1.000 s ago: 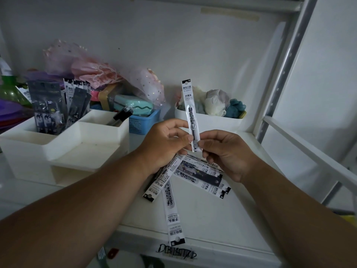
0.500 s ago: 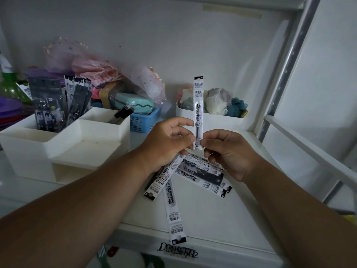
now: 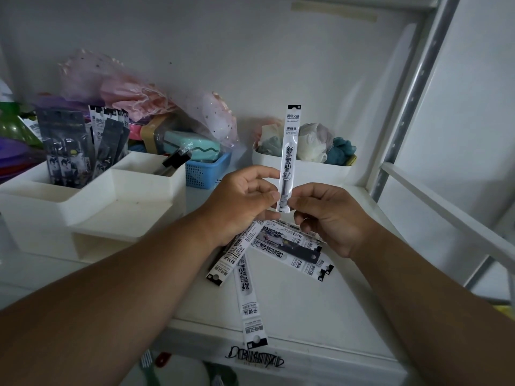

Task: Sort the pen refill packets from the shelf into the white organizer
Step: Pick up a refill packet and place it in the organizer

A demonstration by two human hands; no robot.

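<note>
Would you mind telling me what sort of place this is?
Probably a home storage shelf: a white metal shelf unit holds a white plastic organizer with stationery packets, a blue plastic basket, and pink gauzy fabric.

Upper ends of loose packets [image 3: 281, 246] hidden beneath both hands.

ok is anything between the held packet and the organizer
Nothing visible. Both hands, left and right, pinch the packet upright above the shelf; the organizer lies to its left across open air. Its back compartments already hold packets.
</note>
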